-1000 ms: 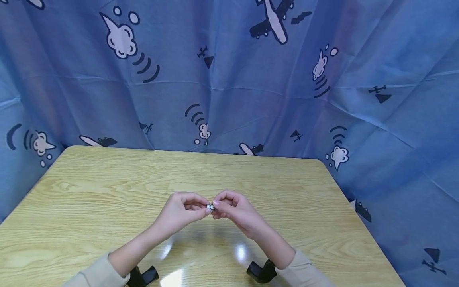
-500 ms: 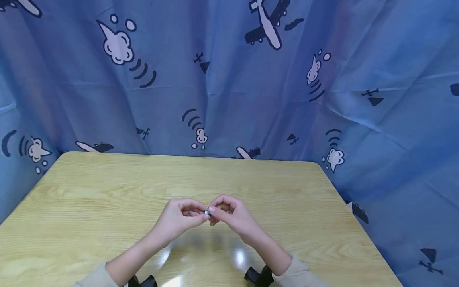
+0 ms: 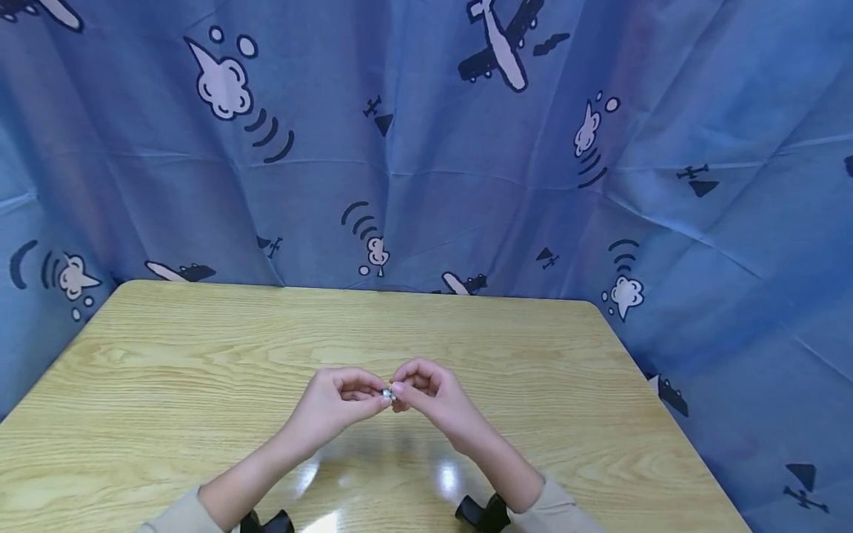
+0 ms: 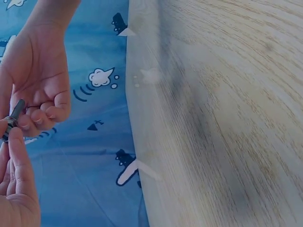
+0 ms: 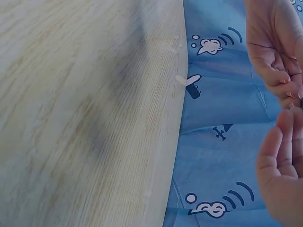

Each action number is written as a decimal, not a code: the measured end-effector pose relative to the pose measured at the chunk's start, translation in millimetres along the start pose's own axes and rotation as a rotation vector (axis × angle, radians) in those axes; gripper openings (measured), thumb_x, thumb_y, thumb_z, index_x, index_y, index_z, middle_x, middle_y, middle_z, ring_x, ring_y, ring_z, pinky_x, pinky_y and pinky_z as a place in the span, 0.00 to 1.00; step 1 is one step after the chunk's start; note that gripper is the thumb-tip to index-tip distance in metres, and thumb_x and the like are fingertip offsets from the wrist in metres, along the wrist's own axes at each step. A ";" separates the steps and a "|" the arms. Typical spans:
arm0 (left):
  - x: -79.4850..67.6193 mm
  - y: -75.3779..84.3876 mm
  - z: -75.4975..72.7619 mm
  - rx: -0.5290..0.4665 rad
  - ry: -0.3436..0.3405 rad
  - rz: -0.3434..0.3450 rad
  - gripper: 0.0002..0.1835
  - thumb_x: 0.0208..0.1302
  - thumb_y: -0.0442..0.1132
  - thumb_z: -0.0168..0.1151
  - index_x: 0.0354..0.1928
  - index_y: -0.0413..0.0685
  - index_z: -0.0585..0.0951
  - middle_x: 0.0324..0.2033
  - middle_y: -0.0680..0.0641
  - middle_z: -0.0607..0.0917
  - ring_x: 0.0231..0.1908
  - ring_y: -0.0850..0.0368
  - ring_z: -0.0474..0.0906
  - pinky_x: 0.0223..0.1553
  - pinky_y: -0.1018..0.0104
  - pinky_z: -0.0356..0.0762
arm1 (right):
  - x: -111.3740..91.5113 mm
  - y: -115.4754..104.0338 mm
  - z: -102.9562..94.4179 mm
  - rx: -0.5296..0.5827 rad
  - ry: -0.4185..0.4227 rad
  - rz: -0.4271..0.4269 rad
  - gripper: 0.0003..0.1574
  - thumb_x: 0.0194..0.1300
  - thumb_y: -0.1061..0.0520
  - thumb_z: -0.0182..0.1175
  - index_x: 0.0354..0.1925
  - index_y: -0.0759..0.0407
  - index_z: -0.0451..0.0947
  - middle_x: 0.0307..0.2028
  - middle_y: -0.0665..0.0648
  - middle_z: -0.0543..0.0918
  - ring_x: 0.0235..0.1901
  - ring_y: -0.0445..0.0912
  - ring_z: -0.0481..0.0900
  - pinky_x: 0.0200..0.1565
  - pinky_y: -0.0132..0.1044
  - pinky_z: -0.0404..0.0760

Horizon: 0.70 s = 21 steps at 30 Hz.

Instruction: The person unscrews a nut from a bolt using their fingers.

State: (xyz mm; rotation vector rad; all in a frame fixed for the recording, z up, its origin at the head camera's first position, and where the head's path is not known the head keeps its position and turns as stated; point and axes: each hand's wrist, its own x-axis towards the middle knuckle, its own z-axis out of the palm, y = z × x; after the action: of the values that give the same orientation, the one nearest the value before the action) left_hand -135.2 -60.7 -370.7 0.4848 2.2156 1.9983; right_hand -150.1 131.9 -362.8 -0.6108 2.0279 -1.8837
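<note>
Left hand point(image 3: 336, 403) bare. Behind its wrist, plain beige sleeve, left point(image 3: 183, 514); inward of cuff, black wrist unit, left point(image 3: 266, 523), stubby rounded end. Right hand point(image 3: 436, 403) bare. Behind wrist, creased beige sleeve, right point(image 3: 553, 508); inward, black wrist unit, right point(image 3: 483, 513), cylindrical tip.

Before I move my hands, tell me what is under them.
The wood-grain table shows under your left hand and right hand, with bright glare spots nearer you. The patches that the hands cover in the head view stay hidden there.
</note>
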 end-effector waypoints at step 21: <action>-1.2 2.4 -0.7 0.022 0.010 -0.015 0.11 0.54 0.38 0.69 0.36 0.37 0.83 0.32 0.45 0.85 0.31 0.56 0.82 0.34 0.67 0.80 | -1.0 1.8 -4.0 0.080 -0.018 -0.037 0.19 0.56 0.65 0.64 0.42 0.76 0.69 0.36 0.52 0.79 0.37 0.41 0.78 0.40 0.32 0.79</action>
State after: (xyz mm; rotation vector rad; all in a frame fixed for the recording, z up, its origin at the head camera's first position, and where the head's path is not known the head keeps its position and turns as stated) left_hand -133.9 -61.6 -368.3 0.4601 2.2422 1.9754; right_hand -151.3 135.9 -364.2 -0.6454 1.9324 -1.9631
